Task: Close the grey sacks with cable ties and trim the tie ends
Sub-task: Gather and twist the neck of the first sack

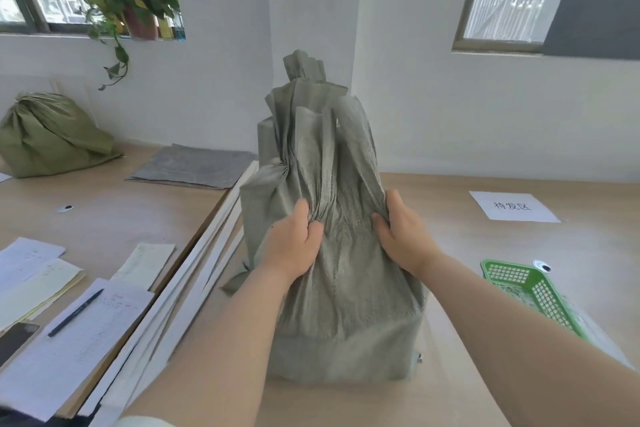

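A grey woven sack (341, 305) stands upright on the wooden table in front of me, its upper part pleated into tall folds (311, 121). My left hand (294, 243) grips a bunch of the sack's fabric on its left side. On the right side, my right hand (401, 232) pinches the fabric at about the same height. Both hands sit roughly halfway up the sack. No cable tie or cutter shows in the view.
A green plastic basket (530, 291) lies at the right. A paper label (512, 206) lies behind it. Another greenish sack (52, 139), tied at its neck, rests at the far left. Flat grey sacks (194, 166), white strips (207, 253), papers and a pen (74, 312) are on the left.
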